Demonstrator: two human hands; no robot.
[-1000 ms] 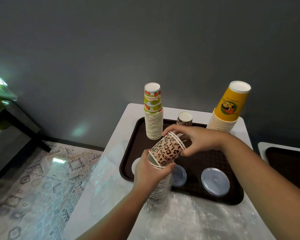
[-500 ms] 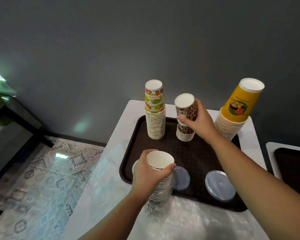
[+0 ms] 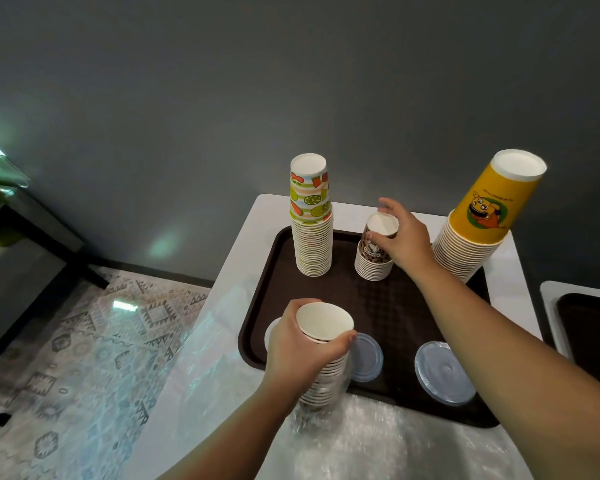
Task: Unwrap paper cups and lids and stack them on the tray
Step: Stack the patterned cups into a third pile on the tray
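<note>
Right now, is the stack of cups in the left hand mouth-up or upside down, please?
Mouth-up: the top cup of the held stack shows its open white inside, gripped by the left hand.

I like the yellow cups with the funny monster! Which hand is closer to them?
The right hand. It holds the top of the short brown cup stack just beside the yellow cup stack. The left hand grips another stack at the tray's near edge, farther away.

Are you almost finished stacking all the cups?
Partly. The fruit-print cup stack and yellow cup stack stand finished. The right hand sets a cup on the brown leopard-print stack. The left hand holds more half-wrapped cups.
</note>
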